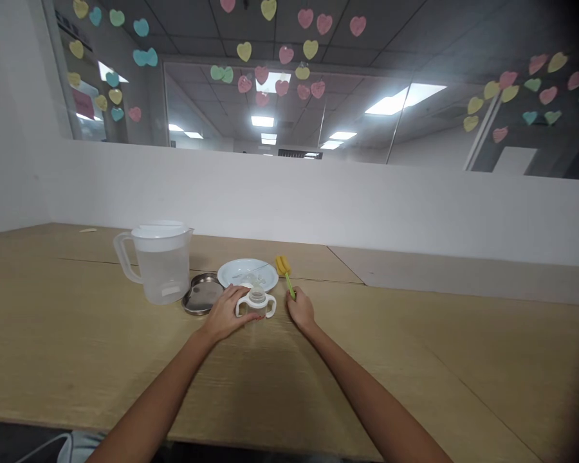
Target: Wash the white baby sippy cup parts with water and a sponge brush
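Observation:
A small clear baby bottle (257, 297) with two white side handles stands upright on the table, its top uncovered. My left hand (230, 313) is closed around its left side, thumb across the front. In my right hand (300, 307) is a bottle brush (284, 267) with a yellow sponge head and a green handle, held head up, just right of the bottle. Behind the bottle sits a white plate (226, 275) with small clear and white pieces on it; what they are I cannot make out.
A round metal tray (192, 303) lies left of the plate. Beside it stands a lidded clear plastic pitcher (161, 270) that seems to hold water. A white wall (318, 199) with a window above bounds the back of the wooden table (415, 360).

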`<state>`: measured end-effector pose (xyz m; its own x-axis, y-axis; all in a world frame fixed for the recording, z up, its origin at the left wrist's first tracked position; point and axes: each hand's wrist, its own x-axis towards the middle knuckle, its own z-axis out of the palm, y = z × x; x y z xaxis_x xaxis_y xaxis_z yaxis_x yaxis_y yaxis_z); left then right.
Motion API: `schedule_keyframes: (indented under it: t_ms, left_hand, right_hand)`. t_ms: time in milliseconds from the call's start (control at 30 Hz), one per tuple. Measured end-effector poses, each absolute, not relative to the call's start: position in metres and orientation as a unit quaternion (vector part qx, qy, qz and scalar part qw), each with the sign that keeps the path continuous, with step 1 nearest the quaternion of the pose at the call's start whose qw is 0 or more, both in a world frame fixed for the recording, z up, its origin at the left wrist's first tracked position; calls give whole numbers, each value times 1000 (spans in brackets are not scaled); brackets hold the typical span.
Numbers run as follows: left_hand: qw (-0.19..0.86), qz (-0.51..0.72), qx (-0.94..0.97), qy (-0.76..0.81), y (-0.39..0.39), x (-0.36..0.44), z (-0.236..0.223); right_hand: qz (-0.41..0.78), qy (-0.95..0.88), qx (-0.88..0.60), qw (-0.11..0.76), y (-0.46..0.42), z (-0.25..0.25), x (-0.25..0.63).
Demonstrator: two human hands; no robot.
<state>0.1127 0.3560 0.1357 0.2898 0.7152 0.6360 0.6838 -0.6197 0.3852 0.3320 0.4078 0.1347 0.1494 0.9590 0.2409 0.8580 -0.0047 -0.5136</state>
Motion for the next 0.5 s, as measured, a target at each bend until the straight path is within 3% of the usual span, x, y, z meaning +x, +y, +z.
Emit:
schedule_keyframes:
  t_ms: [500]
  left_hand:
    - [29,401,804,439,357,111,137]
  right_hand:
    - [91,-653,-696,284,409,134,331]
